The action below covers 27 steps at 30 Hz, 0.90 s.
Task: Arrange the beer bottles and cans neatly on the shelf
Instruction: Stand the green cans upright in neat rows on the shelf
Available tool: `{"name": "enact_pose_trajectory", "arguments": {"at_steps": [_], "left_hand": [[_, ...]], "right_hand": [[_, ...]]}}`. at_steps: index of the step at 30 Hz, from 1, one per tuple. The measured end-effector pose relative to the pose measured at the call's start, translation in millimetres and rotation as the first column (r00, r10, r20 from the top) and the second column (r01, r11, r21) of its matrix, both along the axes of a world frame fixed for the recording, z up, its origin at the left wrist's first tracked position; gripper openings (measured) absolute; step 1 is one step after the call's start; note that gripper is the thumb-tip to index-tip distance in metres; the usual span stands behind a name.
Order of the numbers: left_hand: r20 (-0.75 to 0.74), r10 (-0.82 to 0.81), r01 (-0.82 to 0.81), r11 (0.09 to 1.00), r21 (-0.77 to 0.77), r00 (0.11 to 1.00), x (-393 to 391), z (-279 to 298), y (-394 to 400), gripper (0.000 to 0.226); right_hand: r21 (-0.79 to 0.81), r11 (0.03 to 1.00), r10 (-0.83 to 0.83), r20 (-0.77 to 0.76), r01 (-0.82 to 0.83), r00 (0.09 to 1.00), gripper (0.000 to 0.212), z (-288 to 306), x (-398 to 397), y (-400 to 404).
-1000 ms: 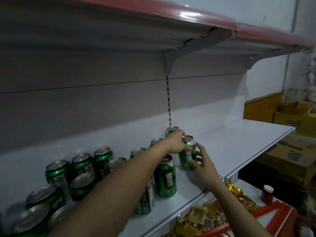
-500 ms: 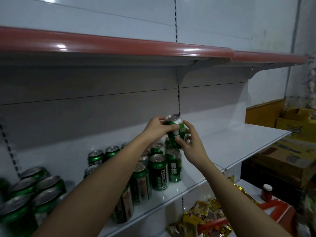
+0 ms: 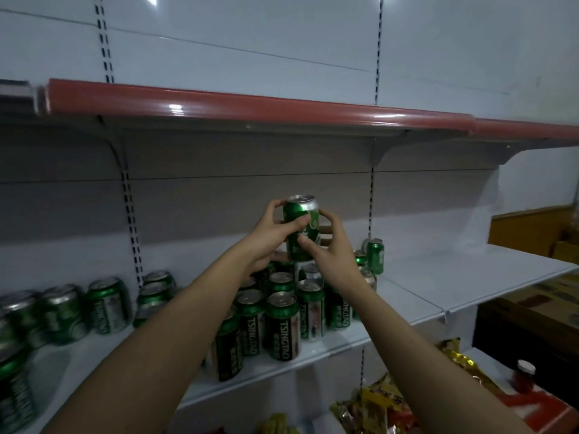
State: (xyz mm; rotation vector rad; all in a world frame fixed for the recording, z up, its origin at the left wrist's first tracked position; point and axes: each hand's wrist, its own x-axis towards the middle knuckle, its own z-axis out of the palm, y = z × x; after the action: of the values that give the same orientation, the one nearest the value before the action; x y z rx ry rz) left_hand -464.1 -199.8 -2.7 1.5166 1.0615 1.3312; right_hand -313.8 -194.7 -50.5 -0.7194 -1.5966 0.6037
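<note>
Can [image 3: 301, 231] held aloft, tilted, both hands' [image 3: 271, 238] [image 3: 332, 249] grip clamped round it.

1. A green beer can [image 3: 300, 231] with a silver top is held upright, slightly tilted, in the air above the cans on the shelf.
2. A cluster of green Tsingtao cans [image 3: 283, 324] stands upright in close rows on the white shelf [image 3: 438, 283], directly below the raised can.
3. More green cans [image 3: 106, 305] stand upright further left on the same shelf, apart from the cluster; blurred.
</note>
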Motion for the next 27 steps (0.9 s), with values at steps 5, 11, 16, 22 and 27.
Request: {"name": "enact_pose_trajectory", "arguments": {"at_steps": [5, 11, 16, 22, 27], "left_hand": [[0.035, 0.101, -0.101, 0.995, -0.005, 0.994, -55.3, -7.4, -31.8, 0.059], [0.073, 0.238, -0.239, 0.971, 0.007, 0.968, -120.6, -6.0, -62.0, 0.054], [0.075, 0.363, -0.363, 0.932, -0.006, 0.929, -172.5, -7.1, -87.0, 0.063], [0.053, 0.465, -0.464, 0.885, -0.037, 0.884, -220.0, -10.2, -115.1, 0.079], [0.055, 0.517, -0.515, 0.856, -0.058, 0.854, -251.2, -12.7, -126.3, 0.075]], "right_hand": [[-0.031, 0.995, 0.101, 0.031, -0.100, 0.994, 0.060, -1.9, -52.4, -18.5], [-0.067, 0.966, 0.255, 0.113, -0.249, 0.960, 0.048, 10.1, -107.9, -30.9], [-0.076, 0.949, 0.314, 0.190, -0.305, 0.930, 0.031, 22.5, -152.6, -33.4], [-0.178, 0.910, 0.403, 0.153, -0.375, 0.902, 0.024, 37.7, -200.2, -33.8], [-0.232, 0.871, 0.479, 0.198, -0.433, 0.855, 0.038, 49.4, -237.1, -37.8]]}}
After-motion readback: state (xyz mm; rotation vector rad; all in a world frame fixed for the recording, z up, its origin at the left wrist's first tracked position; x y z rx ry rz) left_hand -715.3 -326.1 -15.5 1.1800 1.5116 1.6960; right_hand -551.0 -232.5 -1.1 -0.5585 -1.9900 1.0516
